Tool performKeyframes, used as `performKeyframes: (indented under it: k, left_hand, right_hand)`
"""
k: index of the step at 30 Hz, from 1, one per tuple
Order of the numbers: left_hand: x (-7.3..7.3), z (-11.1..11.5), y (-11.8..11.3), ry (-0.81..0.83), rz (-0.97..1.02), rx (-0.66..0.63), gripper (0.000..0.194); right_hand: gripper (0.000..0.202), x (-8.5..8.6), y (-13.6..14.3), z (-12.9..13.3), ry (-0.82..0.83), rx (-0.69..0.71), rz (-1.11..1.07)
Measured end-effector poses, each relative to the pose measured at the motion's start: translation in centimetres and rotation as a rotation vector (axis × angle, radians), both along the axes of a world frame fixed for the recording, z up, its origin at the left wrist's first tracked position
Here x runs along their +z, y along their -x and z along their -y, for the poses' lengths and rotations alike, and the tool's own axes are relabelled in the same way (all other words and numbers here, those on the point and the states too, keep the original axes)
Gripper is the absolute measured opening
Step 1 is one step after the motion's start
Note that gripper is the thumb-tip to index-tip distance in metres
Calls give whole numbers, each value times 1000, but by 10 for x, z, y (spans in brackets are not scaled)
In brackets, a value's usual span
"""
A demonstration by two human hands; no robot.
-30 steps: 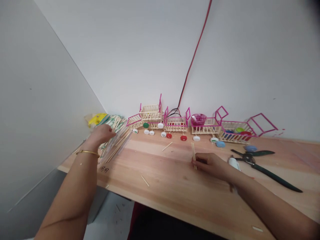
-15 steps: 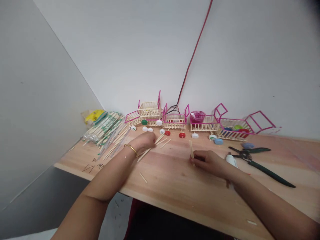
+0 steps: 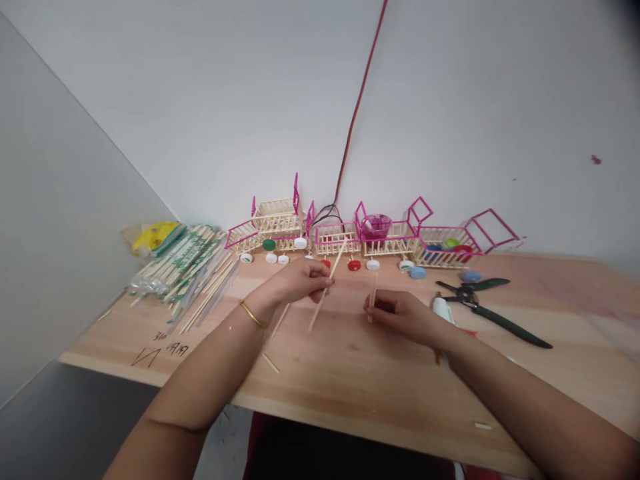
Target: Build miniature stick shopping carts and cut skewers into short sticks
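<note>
Between the fingers of my left hand [image 3: 305,281] is a long thin wooden stick [image 3: 339,259], tilted and raised off the table. My right hand [image 3: 393,312] pinches short wooden sticks [image 3: 373,293] held upright; they are blurred and I cannot tell how many. Under my left hand another stick [image 3: 281,320] lies on the wood, with a short cut piece [image 3: 271,363] nearer me. Behind both hands stands a row of small stick-built carts with pink rims and bottle-cap wheels, among them a middle cart [image 3: 337,240].
Packs of wooden sticks [image 3: 175,257] lie at the left beside a yellow bag [image 3: 156,238]. Green-handled cutters [image 3: 470,295] and a white glue tube [image 3: 442,309] are by my right forearm. A pink cup [image 3: 376,227] sits in one cart. A red cable [image 3: 361,100] runs down the wall.
My left hand has picked a long stick up from the table and brought it rightward, closer to my right hand. My right hand still holds its short sticks. The camera view has shifted.
</note>
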State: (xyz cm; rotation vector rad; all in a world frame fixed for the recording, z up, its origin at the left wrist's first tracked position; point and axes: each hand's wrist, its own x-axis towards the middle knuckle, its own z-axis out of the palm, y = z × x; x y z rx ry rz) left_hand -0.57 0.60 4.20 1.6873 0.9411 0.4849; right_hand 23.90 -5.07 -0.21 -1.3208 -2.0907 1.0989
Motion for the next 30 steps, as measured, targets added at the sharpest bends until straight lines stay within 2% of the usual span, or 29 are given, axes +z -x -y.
performKeyframes:
  k: [3, 7, 13, 16, 24, 30]
  left_hand:
    - [-14, 6, -20, -67, 287, 135, 24]
    - [-29, 13, -33, -198, 341, 173, 21]
    - [-41, 18, -41, -185, 375, 152, 19]
    - [-42, 20, -46, -240, 385, 117, 16]
    - [-25, 32, -44, -644, 213, 48, 7]
    - [-30, 35, -41, -649, 122, -47, 9]
  right_hand:
    - [26, 2, 4, 2, 3, -40, -101]
    - [22, -2, 6, 2, -77, -65, -125]
    - [24, -5, 9, 2, -121, -16, -55]
    - [23, -5, 10, 2, -166, 6, -17]
    - [22, -3, 11, 4, -411, 26, 50]
    - [22, -13, 13, 2, -311, 90, 124]
